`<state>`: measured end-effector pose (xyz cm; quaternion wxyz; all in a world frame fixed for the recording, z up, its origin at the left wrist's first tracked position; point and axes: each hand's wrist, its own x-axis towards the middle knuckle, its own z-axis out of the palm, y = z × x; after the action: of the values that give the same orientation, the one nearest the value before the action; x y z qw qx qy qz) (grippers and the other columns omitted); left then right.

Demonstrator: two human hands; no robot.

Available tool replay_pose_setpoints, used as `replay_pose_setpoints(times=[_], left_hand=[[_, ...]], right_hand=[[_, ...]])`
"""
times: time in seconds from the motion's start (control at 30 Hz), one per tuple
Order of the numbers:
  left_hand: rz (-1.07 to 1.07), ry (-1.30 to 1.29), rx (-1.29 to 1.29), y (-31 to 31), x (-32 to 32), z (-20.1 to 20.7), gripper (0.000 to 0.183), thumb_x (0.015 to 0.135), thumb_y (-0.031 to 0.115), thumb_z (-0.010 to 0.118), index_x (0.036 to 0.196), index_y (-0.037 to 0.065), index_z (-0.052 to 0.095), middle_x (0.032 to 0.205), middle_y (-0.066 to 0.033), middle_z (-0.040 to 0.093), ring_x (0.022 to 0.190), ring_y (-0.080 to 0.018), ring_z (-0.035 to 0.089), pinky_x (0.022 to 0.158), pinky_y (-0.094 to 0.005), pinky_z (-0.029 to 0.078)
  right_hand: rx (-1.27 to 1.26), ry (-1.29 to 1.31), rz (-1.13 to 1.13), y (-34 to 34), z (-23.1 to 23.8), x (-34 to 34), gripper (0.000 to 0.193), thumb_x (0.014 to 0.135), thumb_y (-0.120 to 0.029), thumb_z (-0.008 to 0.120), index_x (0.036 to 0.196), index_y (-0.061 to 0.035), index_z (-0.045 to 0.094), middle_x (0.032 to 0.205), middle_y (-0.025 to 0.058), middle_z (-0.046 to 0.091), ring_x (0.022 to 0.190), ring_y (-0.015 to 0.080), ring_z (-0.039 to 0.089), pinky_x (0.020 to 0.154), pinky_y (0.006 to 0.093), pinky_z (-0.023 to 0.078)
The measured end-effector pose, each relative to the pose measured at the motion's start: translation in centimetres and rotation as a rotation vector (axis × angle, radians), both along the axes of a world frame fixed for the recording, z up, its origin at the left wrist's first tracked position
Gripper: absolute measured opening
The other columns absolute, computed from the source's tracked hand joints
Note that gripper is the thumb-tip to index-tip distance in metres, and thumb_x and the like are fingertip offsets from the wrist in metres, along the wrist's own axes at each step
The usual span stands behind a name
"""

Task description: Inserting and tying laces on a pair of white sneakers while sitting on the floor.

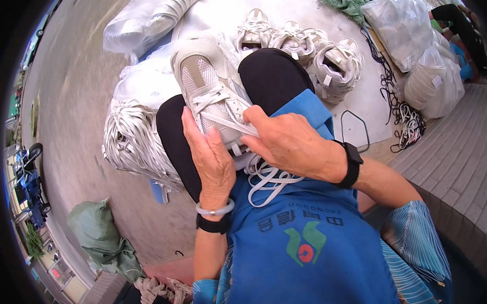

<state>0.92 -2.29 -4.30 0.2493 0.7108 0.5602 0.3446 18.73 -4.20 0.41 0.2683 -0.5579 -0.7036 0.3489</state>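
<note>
A beige and white sneaker (199,72) rests on my lap, toe pointing away from me, with mesh panels and a partly threaded white shoelace (218,120). My left hand (211,159) holds the shoe along its left side, the thumb beside the tongue. Between the thumb and forefinger of my right hand (293,146) a stretch of the lace is pinched, pulled to the right across the opening. Loose loops of lace hang below the shoe onto my blue apron (307,220).
Several similar sneakers (335,70) stand beyond my knees on a white sheet. A thick bundle of white laces (130,136) lies left of my leg. Clear plastic bags (402,31) sit at right, near dark cords (410,124). A green sack (99,231) slumps at lower left.
</note>
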Motion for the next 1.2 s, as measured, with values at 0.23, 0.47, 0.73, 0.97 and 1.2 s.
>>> replay_pose_setpoints(times=[0.23,0.47,0.73,0.97,1.2], left_hand=[[-0.056,-0.148,-0.037,1.0,-2.1,-1.1,0.059,0.100,0.033,0.035,0.142,-0.008,0.025,0.144,-0.0277,0.033,0.133,-0.0356,0.035,0.110,-0.0378,0.027],[-0.028,0.041,-0.005,0.3,-1.3,0.2,0.053,0.099,0.025,0.038,0.138,-0.010,0.031,0.140,-0.0296,0.036,0.131,-0.0391,0.036,0.108,-0.0404,0.030],[0.134,-0.466,-0.135,-1.4,-2.1,6.5,0.032,0.098,0.021,0.048,0.116,-0.002,0.060,0.093,-0.0036,0.059,0.076,-0.0084,0.052,0.075,-0.0226,0.044],[-0.257,-0.320,-0.904,0.4,-3.2,7.5,0.033,0.097,0.027,0.053,0.105,-0.003,0.063,0.089,-0.0063,0.065,0.077,-0.0076,0.057,0.072,-0.0233,0.047],[-0.135,-1.263,-0.848,-0.2,-6.9,5.5,0.027,0.100,0.021,0.043,0.086,0.001,0.053,0.095,-0.0147,0.061,0.096,-0.0265,0.064,0.092,-0.0433,0.050]], right_hand=[[0.074,-0.020,0.029,1.2,-0.4,-1.0,0.025,0.086,-0.019,0.062,0.086,0.0015,0.049,0.058,0.0232,0.058,0.060,0.0429,0.061,0.053,0.0478,0.049],[0.017,0.121,0.074,-0.8,1.0,-1.3,0.018,0.088,-0.015,0.057,0.084,0.0011,0.051,0.063,0.0223,0.058,0.062,0.0423,0.060,0.054,0.0478,0.047],[0.192,0.114,0.170,-3.1,3.7,-2.9,0.014,0.079,-0.004,0.056,0.089,0.0025,0.048,0.061,0.0178,0.058,0.056,0.0349,0.062,0.047,0.0429,0.048],[0.048,0.025,0.299,-3.5,2.4,-4.9,0.016,0.079,-0.004,0.057,0.092,-0.0022,0.047,0.068,0.0136,0.056,0.059,0.0306,0.062,0.049,0.0404,0.048],[-0.021,0.426,0.011,-2.0,3.7,-0.4,0.015,0.086,-0.012,0.063,0.087,0.0029,0.062,0.075,0.0119,0.063,0.070,0.0237,0.063,0.062,0.0319,0.049]])
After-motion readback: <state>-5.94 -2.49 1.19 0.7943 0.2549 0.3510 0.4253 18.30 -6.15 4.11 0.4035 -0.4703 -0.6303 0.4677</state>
